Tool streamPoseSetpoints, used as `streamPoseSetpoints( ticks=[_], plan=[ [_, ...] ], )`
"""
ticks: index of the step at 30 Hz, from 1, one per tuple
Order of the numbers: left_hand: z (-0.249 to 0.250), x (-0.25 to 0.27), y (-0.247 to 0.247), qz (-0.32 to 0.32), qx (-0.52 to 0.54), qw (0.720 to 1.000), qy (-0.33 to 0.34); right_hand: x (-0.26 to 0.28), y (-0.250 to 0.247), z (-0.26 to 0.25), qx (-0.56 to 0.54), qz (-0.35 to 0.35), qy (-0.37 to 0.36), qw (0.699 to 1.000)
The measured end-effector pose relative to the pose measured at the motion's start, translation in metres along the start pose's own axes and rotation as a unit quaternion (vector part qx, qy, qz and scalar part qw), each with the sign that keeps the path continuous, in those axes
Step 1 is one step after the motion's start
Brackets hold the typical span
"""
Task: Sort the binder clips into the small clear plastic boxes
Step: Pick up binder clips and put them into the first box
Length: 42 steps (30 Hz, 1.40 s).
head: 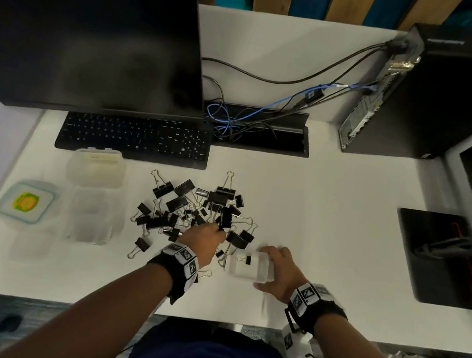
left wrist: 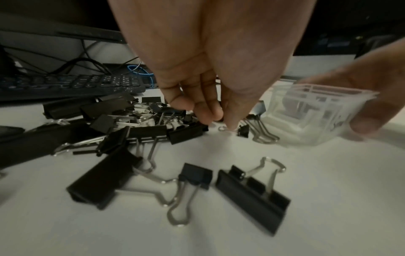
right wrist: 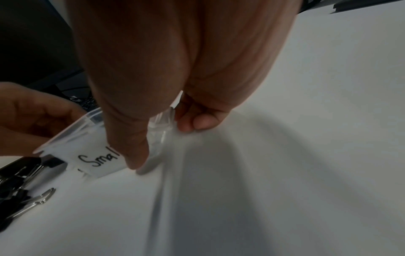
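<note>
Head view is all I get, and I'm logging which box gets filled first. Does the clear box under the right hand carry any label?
Observer: Yes. The right wrist view shows a handwritten label on the clear box reading "Smal"; the thumb of the right hand covers the rest.
Operator: Is the left hand gripping a clip?
Observer: Cannot tell. In the left wrist view the left hand bunches its fingertips over a wire loop beside a small binder clip on the table.
</note>
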<state>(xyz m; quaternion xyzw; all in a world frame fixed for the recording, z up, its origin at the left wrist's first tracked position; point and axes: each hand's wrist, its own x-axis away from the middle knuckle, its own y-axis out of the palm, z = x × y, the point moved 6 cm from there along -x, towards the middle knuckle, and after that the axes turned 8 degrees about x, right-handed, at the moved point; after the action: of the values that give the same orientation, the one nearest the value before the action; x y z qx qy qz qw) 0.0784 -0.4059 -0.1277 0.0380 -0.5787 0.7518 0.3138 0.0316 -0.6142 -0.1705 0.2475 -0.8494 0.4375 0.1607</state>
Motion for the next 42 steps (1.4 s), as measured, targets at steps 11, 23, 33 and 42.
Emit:
streamPoseSetpoints(
  ticks=[11,23,33,42],
  plan=[
    [0.003,0.0,0.008,-0.012,-0.106,0.994,0.021,0.0,-0.002,0.0,0.004,0.001,-0.012,1.0],
    [0.004,0.012,0.011,-0.058,-0.03,0.997,-0.05,0.0,-0.002,-0.001,0.002,-0.004,-0.011,1.0],
    [0.038,0.025,-0.032,0.082,0.168,0.981,0.043,0.001,-0.002,-0.002,-0.003,-0.003,-0.002,1.0],
    [0.044,0.022,-0.016,0.036,0.162,0.984,0.06,0.002,-0.002,-0.004,-0.005,-0.003,-0.001,1.0]
  ],
)
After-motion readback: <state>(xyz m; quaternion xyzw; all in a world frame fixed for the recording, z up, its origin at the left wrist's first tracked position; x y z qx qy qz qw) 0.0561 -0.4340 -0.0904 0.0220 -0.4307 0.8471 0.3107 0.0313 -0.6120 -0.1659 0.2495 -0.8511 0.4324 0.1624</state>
